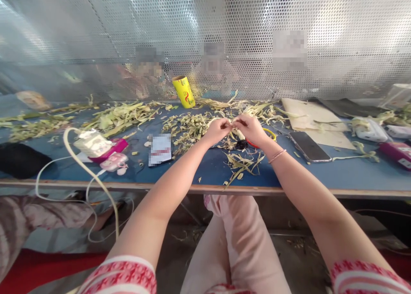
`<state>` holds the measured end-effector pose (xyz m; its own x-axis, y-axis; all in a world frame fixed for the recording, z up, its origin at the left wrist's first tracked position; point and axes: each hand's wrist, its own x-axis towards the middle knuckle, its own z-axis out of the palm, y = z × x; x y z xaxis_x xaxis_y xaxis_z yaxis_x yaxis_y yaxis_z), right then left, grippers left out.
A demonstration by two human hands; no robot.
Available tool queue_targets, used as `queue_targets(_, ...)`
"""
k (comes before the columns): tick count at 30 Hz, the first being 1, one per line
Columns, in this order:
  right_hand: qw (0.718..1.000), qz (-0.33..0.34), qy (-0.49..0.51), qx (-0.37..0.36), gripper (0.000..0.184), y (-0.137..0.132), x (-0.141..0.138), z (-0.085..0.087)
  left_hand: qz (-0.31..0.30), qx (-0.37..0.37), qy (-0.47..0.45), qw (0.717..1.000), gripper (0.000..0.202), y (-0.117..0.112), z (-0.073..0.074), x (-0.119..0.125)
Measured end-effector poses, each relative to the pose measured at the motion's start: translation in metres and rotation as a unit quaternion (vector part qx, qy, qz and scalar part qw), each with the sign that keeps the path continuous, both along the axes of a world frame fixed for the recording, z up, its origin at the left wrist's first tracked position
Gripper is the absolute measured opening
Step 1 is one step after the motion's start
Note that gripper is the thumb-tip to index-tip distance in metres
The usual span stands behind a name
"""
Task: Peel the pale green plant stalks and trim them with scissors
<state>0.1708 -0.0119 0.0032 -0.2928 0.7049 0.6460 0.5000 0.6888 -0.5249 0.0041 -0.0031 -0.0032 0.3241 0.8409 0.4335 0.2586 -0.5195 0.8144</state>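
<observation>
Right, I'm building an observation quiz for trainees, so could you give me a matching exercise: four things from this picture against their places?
1. Yellow tube
2. Black-screened phone
3. Bracelet
4. Left hand

A. Around the right wrist
B. Lying on the blue table
C. Fingertips close to those of the right hand
D. Near the perforated metal panel

Pairs: 1-D, 2-B, 3-A, 4-C

Blue tabletop [208,170] spans the middle of the frame. Directly on it: tilted yellow tube [184,92], upper centre; heaped plant trimmings [188,127], centre and left; dark-screened phone [310,147], centre right; tan sheet [302,114], upper right; black item [24,160], left edge.
</observation>
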Motion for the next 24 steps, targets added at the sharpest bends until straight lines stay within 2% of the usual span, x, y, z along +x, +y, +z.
queue_targets(5,0.999,-0.02,-0.006,0.038,0.014,0.006,0.0,-0.003,-0.028,-0.002,-0.02,0.999,0.011,-0.001,-0.003,0.0)
queue_targets(10,0.998,-0.033,0.04,0.043,0.016,0.012,0.001,-0.007,-0.048,-0.065,-0.104,0.991,0.014,-0.005,-0.001,0.002)
queue_targets(20,0.996,0.015,0.077,-0.032,0.022,0.006,-0.007,-0.006,-0.002,-0.034,-0.1,0.994,0.028,-0.006,0.002,0.003)
queue_targets(24,0.985,0.043,0.134,-0.103,0.029,0.004,-0.01,-0.007,0.021,-0.022,-0.13,0.991,0.026,-0.005,0.002,0.005)
